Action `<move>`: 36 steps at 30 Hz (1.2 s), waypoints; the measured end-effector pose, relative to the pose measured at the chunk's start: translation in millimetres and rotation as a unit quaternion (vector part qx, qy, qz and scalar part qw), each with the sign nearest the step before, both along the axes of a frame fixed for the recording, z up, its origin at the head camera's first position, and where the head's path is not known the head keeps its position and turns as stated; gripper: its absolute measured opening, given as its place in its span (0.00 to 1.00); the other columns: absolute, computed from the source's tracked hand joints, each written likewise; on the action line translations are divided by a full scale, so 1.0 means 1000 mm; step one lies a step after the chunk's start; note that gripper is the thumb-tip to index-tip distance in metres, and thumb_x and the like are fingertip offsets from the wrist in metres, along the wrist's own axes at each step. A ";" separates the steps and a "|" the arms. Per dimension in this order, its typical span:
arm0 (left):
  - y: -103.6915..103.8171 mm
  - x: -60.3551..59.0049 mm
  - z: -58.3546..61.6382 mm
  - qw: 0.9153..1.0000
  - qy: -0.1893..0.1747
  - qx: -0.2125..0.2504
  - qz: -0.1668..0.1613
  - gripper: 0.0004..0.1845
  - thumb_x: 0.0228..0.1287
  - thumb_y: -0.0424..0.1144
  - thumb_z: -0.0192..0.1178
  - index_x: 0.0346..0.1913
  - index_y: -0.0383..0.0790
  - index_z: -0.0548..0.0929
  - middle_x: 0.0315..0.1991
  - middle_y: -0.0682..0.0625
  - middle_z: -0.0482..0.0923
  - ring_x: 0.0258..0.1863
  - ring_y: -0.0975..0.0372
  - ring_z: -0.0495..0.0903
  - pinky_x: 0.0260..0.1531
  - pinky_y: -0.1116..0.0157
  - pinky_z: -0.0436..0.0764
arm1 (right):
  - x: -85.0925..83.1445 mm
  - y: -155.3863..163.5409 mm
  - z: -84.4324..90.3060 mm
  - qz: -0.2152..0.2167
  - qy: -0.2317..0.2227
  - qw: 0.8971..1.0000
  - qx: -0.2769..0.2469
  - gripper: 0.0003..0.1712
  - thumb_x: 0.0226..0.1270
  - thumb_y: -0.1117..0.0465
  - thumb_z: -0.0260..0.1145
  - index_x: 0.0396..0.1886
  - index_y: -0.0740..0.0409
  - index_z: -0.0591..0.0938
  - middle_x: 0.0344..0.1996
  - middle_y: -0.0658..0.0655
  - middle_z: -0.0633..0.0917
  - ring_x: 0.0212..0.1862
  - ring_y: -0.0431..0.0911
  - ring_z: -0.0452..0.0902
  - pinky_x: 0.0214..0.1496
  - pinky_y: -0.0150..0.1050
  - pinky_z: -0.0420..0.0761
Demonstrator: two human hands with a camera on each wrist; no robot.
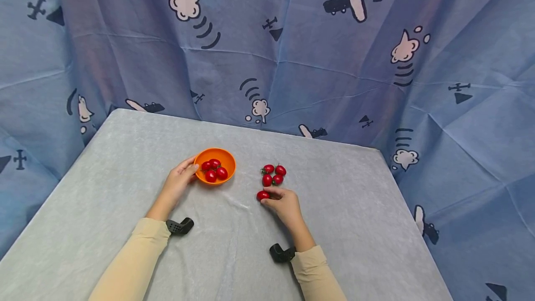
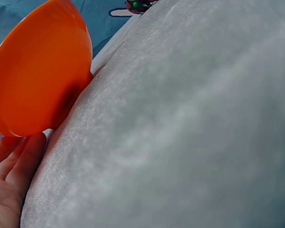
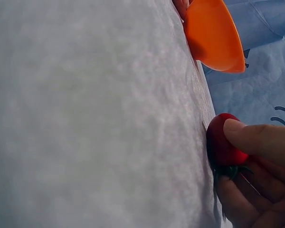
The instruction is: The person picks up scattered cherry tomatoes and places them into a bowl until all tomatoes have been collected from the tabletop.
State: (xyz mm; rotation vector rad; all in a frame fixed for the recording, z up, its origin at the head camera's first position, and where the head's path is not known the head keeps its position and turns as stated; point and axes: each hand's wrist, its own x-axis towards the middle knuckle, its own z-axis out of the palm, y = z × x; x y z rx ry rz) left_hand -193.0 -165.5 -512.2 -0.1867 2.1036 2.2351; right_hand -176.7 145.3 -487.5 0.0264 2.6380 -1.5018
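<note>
The right hand pinches a red tomato on the grey table, near four loose tomatoes. The left hand rests relaxed fingers against the orange bowl, which holds more tomatoes.

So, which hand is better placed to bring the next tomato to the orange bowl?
Probably the right hand: it already pinches a tomato lying on the table, beside the remaining four. The left hand touches the rim of the orange bowl.
</note>
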 end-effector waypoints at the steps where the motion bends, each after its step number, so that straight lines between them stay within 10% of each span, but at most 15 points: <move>1: 0.000 0.000 0.000 1.000 0.000 0.001 0.000 0.30 0.77 0.44 0.51 0.75 0.36 0.62 0.73 0.38 0.65 0.46 0.83 0.75 0.47 0.82 0.77 | 0.000 0.000 0.000 0.000 0.002 1.000 0.001 0.18 0.53 0.67 0.77 0.47 0.60 0.89 0.46 0.60 0.89 0.49 0.50 0.85 0.47 0.39 0.85; 36: 0.000 0.000 0.001 1.000 -0.004 0.005 0.003 0.28 0.77 0.41 0.50 0.75 0.36 0.63 0.72 0.37 0.67 0.45 0.83 0.76 0.47 0.82 0.77 | -0.004 -0.012 0.018 -0.006 0.007 1.000 0.023 0.17 0.52 0.57 0.79 0.44 0.51 0.91 0.47 0.57 0.89 0.54 0.49 0.80 0.49 0.37 0.79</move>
